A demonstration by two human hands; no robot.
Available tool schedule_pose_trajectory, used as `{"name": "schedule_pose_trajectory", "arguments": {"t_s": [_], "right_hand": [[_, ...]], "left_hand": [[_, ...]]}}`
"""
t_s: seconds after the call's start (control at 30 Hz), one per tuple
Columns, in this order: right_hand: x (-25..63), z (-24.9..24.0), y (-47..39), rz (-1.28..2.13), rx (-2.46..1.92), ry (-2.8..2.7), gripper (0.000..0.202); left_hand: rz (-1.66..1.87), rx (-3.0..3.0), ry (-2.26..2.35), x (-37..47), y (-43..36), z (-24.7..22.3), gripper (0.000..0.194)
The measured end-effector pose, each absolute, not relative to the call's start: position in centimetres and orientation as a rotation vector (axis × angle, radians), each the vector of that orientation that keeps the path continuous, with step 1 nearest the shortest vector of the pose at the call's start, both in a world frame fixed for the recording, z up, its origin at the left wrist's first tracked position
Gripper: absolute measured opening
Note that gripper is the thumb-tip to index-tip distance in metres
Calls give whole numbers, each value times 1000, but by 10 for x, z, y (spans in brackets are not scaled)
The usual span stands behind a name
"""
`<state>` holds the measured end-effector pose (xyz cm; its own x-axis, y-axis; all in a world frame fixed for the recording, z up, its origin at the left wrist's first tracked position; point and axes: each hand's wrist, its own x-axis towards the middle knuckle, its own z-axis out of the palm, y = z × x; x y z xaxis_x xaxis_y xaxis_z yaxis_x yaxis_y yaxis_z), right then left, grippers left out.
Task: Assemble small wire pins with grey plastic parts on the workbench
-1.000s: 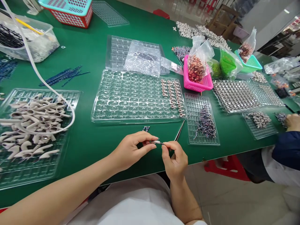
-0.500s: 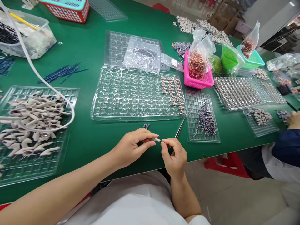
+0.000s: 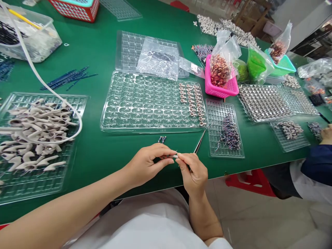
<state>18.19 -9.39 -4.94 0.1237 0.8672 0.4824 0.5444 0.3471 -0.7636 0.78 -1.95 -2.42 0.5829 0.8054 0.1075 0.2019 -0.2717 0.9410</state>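
Observation:
My left hand (image 3: pixel 149 160) is closed in a pinch on a small white earphone shell (image 3: pixel 175 156), just above the near edge of the table. The thumb and index finger of my right hand (image 3: pixel 193 169) pinch the other end of that shell; whatever else lies between those fingertips is too small to make out. Metal tweezers (image 3: pixel 199 142) stick out behind my right hand, and I cannot tell whether it holds them. Two small dark circuit boards (image 3: pixel 162 139) lie just beyond my left hand. Farther on, a clear tray (image 3: pixel 145 103) holds white earphone shells (image 3: pixel 198 100) in its right-hand columns.
A tray at left (image 3: pixel 46 183) is heaped with earphone shells (image 3: pixel 36 135), a white cable (image 3: pixel 80 124) looped over it. Right of centre, another tray (image 3: pixel 212 147) holds wired parts (image 3: pixel 229 131). Behind stands a pink basket (image 3: pixel 221 90). A co-worker's hand (image 3: pixel 326 133) shows at far right.
My right fingertips have moved slightly left and closed against the shell's end, covering the dark bit that showed there. The view has shifted slightly.

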Motion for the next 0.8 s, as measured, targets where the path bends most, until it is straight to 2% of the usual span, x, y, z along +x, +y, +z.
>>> {"name": "schedule_pose_trajectory", "arguments": {"t_s": [0.33, 0.8], "right_hand": [[183, -50, -96, 442, -1385, -1474, 15], [183, -52, -95, 378, -1293, -1517, 25]], "left_hand": [[794, 1780, 778, 7, -19, -26, 19], [796, 1835, 734, 4, -18, -29, 19]]}}
